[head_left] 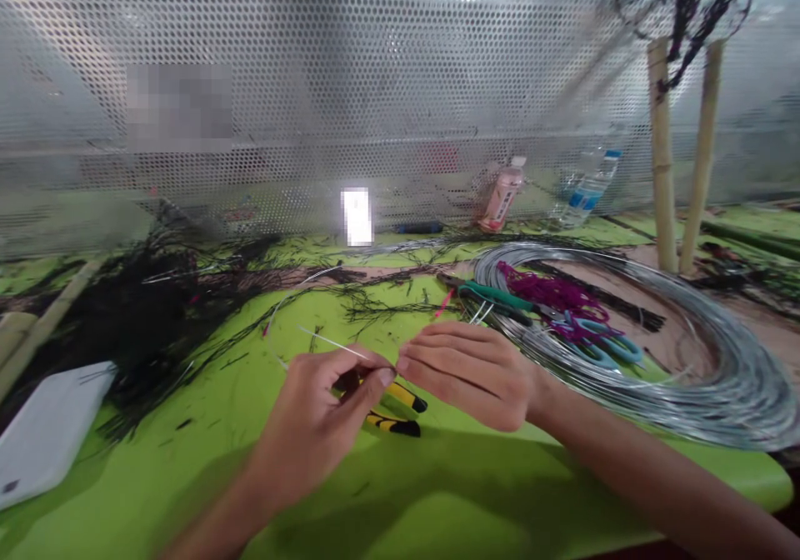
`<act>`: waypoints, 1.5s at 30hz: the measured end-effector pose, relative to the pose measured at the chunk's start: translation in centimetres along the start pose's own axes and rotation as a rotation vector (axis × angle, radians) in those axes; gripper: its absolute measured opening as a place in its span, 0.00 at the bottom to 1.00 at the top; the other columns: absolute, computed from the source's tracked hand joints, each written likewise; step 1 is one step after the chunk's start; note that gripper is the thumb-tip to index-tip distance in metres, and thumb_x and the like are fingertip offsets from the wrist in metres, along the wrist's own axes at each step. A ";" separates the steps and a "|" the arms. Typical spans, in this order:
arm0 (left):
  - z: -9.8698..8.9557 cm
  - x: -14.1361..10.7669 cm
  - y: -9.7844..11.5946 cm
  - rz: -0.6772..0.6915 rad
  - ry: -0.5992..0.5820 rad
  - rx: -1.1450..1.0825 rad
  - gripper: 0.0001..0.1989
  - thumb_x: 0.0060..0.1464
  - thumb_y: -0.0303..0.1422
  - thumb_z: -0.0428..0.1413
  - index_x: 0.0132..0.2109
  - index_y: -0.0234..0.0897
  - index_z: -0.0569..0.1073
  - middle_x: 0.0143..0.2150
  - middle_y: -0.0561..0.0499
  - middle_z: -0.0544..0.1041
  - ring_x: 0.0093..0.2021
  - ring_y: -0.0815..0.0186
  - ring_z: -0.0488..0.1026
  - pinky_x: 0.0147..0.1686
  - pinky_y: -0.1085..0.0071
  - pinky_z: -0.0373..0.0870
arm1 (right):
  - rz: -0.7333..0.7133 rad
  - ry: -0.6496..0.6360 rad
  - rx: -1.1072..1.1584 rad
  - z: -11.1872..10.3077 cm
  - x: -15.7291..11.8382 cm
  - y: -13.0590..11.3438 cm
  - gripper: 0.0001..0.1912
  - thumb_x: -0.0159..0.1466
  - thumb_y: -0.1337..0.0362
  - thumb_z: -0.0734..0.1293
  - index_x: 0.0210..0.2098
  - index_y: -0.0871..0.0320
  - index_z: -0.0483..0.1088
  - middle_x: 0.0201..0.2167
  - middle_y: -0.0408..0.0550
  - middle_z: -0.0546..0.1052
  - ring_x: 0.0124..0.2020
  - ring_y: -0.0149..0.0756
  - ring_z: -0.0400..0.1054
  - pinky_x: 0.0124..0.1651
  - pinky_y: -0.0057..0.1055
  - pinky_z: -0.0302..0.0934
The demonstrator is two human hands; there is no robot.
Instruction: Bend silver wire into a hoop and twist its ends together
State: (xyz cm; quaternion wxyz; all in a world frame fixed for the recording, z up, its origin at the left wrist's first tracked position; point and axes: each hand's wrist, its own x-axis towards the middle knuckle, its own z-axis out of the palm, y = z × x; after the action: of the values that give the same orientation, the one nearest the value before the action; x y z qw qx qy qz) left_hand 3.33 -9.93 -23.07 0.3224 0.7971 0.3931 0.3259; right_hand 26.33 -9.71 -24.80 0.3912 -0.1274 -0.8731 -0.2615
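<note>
My left hand point(334, 402) is closed in a pinch on a thin, pale wire point(334, 343), whose free end points up and to the left. My right hand point(468, 372) has its fingers pressed together, with its fingertips right beside the left thumb and index finger. Short silvery wire ends point(480, 313) show just behind its knuckles; what lies between its fingertips is hidden. Below and behind the hands, yellow-and-black handles point(397, 424) of a hand tool rest on the green surface point(300, 493). Green-handled pliers point(493, 295) lie beyond the right hand.
On the right is a large coil of silvery wire point(718, 410), with purple netting point(556, 289) and blue-handled scissors point(606, 347). Dark fibres point(156, 310) cover the left. Two bottles point(502, 197) lean against a perforated metal panel point(400, 68). Bamboo posts point(662, 160) stand at right.
</note>
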 end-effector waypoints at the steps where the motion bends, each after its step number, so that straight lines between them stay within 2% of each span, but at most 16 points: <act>1: 0.0 0.0 0.2 0.001 -0.005 -0.007 0.12 0.64 0.37 0.55 0.37 0.37 0.81 0.29 0.52 0.80 0.28 0.67 0.75 0.26 0.73 0.67 | 0.008 0.001 0.001 -0.1 0.0 -0.1 0.11 0.68 0.72 0.66 0.47 0.71 0.77 0.42 0.57 0.83 0.44 0.38 0.80 0.51 0.36 0.77; 6: -0.1 -0.1 0.7 0.043 0.011 -0.007 0.10 0.63 0.35 0.57 0.34 0.40 0.79 0.27 0.57 0.80 0.26 0.70 0.74 0.26 0.75 0.67 | 0.097 0.059 0.064 0.1 0.1 -0.4 0.10 0.62 0.72 0.74 0.43 0.69 0.78 0.37 0.55 0.84 0.40 0.37 0.80 0.51 0.35 0.77; 11: -0.2 -0.2 0.5 0.118 0.037 0.083 0.07 0.64 0.32 0.58 0.36 0.42 0.79 0.30 0.61 0.82 0.29 0.73 0.78 0.29 0.78 0.69 | 0.199 0.065 0.133 0.3 0.3 -0.6 0.05 0.64 0.68 0.74 0.40 0.62 0.77 0.34 0.48 0.84 0.35 0.32 0.79 0.46 0.32 0.75; 14: 0.0 -0.4 0.3 0.195 0.074 0.157 0.04 0.63 0.30 0.59 0.38 0.43 0.78 0.32 0.62 0.83 0.30 0.75 0.79 0.32 0.79 0.70 | 0.304 0.061 0.181 0.3 0.6 -0.9 0.03 0.64 0.68 0.74 0.37 0.59 0.77 0.32 0.43 0.84 0.29 0.29 0.77 0.49 0.34 0.71; 17: 0.3 -0.5 -0.2 0.270 0.103 0.237 0.04 0.64 0.29 0.58 0.40 0.42 0.77 0.33 0.61 0.83 0.31 0.73 0.79 0.34 0.75 0.70 | 0.559 -0.041 0.341 -0.1 1.3 -1.1 0.04 0.66 0.68 0.72 0.34 0.57 0.77 0.27 0.37 0.82 0.24 0.25 0.73 0.51 0.35 0.66; 21: 0.7 -0.3 -0.7 0.374 0.119 0.349 0.04 0.66 0.30 0.56 0.42 0.41 0.76 0.33 0.58 0.83 0.29 0.68 0.77 0.34 0.67 0.68 | 1.019 -0.229 0.744 -0.9 2.5 -1.0 0.09 0.66 0.61 0.72 0.31 0.58 0.78 0.24 0.39 0.80 0.24 0.27 0.72 0.32 0.26 0.65; 24: 0.7 -0.2 -0.8 0.383 0.123 0.372 0.05 0.66 0.31 0.56 0.42 0.42 0.77 0.33 0.58 0.83 0.27 0.67 0.77 0.33 0.66 0.67 | 1.180 -0.305 0.909 -1.4 3.3 -0.9 0.13 0.66 0.58 0.72 0.29 0.60 0.78 0.23 0.42 0.79 0.24 0.29 0.72 0.27 0.24 0.63; 31: 0.5 0.0 -0.6 0.290 0.113 0.322 0.06 0.65 0.33 0.56 0.40 0.44 0.78 0.29 0.59 0.81 0.26 0.68 0.76 0.30 0.68 0.66 | 1.195 -0.272 0.829 -1.2 3.5 -1.2 0.16 0.68 0.58 0.68 0.26 0.60 0.75 0.23 0.42 0.78 0.25 0.28 0.69 0.28 0.24 0.61; 36: 0.9 0.1 -1.1 0.342 0.123 0.397 0.06 0.66 0.33 0.56 0.40 0.42 0.78 0.32 0.57 0.84 0.28 0.66 0.79 0.33 0.67 0.67 | 1.266 -0.331 0.839 -0.9 3.6 -1.1 0.12 0.66 0.65 0.68 0.26 0.60 0.76 0.20 0.40 0.76 0.21 0.26 0.66 0.24 0.23 0.56; 39: 1.1 0.0 -1.3 0.359 0.122 0.421 0.07 0.66 0.33 0.56 0.40 0.42 0.79 0.32 0.56 0.84 0.28 0.66 0.79 0.33 0.67 0.68 | 1.298 -0.387 0.805 -0.7 3.5 -1.2 0.13 0.66 0.67 0.66 0.25 0.61 0.75 0.18 0.39 0.74 0.19 0.24 0.63 0.21 0.22 0.52; 40: 1.0 0.1 -1.3 0.347 0.123 0.408 0.07 0.65 0.33 0.57 0.40 0.42 0.79 0.32 0.56 0.84 0.28 0.66 0.79 0.33 0.67 0.68 | 1.280 -0.373 0.788 -0.7 3.3 -1.3 0.13 0.66 0.67 0.66 0.25 0.60 0.74 0.19 0.39 0.75 0.19 0.24 0.64 0.21 0.22 0.53; 42: 0.9 0.1 -1.1 0.278 0.109 0.336 0.05 0.64 0.33 0.58 0.40 0.43 0.80 0.32 0.57 0.84 0.28 0.67 0.79 0.32 0.69 0.69 | 1.166 -0.258 0.715 -0.4 2.7 -1.5 0.10 0.66 0.66 0.68 0.29 0.60 0.74 0.22 0.40 0.76 0.22 0.25 0.68 0.24 0.22 0.58; 45: 0.6 0.2 -0.7 0.165 0.066 0.222 0.04 0.62 0.32 0.60 0.39 0.43 0.81 0.30 0.59 0.83 0.27 0.70 0.78 0.28 0.73 0.69 | 0.832 -0.022 0.429 -0.1 1.5 -1.6 0.03 0.66 0.66 0.70 0.35 0.58 0.73 0.28 0.42 0.79 0.29 0.28 0.72 0.34 0.26 0.65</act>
State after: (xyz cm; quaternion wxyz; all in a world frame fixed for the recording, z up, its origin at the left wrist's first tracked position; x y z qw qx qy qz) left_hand 3.58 -9.55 -23.87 0.1912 0.8462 0.3704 0.3319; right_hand 24.70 -11.05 -24.18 0.4711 -0.3855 -0.7864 0.1054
